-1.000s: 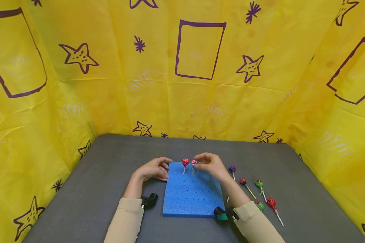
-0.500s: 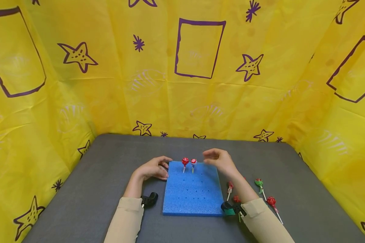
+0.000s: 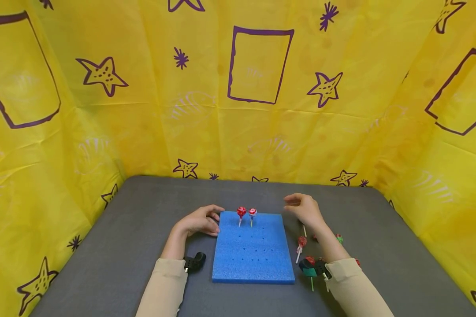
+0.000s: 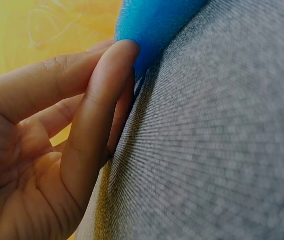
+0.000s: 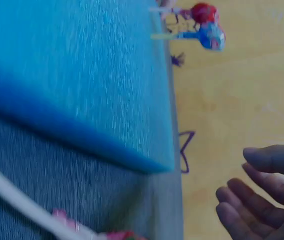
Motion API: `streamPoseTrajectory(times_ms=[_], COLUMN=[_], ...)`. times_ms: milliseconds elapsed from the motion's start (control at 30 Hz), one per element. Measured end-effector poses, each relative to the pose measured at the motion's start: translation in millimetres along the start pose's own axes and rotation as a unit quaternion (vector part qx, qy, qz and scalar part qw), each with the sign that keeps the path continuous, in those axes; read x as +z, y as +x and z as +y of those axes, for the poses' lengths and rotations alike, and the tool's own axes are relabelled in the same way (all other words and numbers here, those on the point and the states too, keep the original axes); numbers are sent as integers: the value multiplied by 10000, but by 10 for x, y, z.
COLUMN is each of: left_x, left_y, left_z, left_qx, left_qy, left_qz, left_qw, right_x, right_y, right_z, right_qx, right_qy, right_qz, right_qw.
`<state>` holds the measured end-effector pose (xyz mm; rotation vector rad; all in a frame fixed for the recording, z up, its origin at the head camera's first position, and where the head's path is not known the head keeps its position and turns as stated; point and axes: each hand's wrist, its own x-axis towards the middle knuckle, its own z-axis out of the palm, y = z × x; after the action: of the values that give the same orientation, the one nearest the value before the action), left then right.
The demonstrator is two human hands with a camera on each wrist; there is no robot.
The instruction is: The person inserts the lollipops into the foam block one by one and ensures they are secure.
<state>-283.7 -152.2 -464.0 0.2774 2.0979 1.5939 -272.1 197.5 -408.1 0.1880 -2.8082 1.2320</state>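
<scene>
Two lollipops stand upright in the back row of holes in a blue foam board [image 3: 254,264]: a red lollipop [image 3: 241,211] and, just right of it, a blue-and-white lollipop [image 3: 252,212]. At the board's far left corner, my left hand [image 3: 198,221] touches the edge with thumb and fingertips; in the left wrist view the thumb [image 4: 124,52] lies against the foam. My right hand [image 3: 307,212] hovers right of the board, fingers loosely bent and nothing between them. Beneath that hand a lollipop stick [image 3: 304,231] shows, its head hidden.
Loose lollipops lie right of the board, among them a red lollipop [image 3: 302,241] and a green lollipop [image 3: 339,238], several partly hidden by the right forearm and wrist camera [image 3: 308,267]. A yellow patterned curtain [image 3: 206,141] surrounds the grey table [image 3: 154,198].
My right hand has let go of the blue-and-white lollipop, which stays standing in the board, and has moved right, off the board and over the loose lollipops. The left hand stays put.
</scene>
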Motion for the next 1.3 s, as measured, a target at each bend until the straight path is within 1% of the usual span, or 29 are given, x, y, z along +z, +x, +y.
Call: streamPoseTrajectory(times_ms=[133, 433, 567, 667, 833, 1033, 1133, 1300], left_x=[3, -6, -19, -23, -18, -18, -25, -22], left_y=[7, 16, 17, 15, 12, 17, 9, -9], left_z=[-7, -12, -21, -25, -20, -6, -1, -2], left_qx=[-2, 21, 89, 138, 153, 130, 94, 139], left_qy=[-19, -38, -115, -133, -102, -99, -81, -68], left_qz=[-15, -52, -133, -173, -174, -135, -157, -201], left_qw=[10000, 10000, 9998, 9997, 9997, 9998, 9998, 9997], right_x=[-53, -108, -116, -120, -125, -137, -139, -141], right_y=[7, 32, 39, 47, 46, 48, 36, 1], right_z=[102, 262, 309, 349, 400, 417, 425, 447], right_qx=[208, 619, 813, 920, 1042, 1128, 1144, 1123], right_qy=[-190, -362, -460, -558, -539, -426, -420, -427], right_qz=[5, 67, -21, -161, -297, -291, -251, -264], right_qw=[9996, 9974, 9956, 9941, 9926, 9923, 9922, 9924])
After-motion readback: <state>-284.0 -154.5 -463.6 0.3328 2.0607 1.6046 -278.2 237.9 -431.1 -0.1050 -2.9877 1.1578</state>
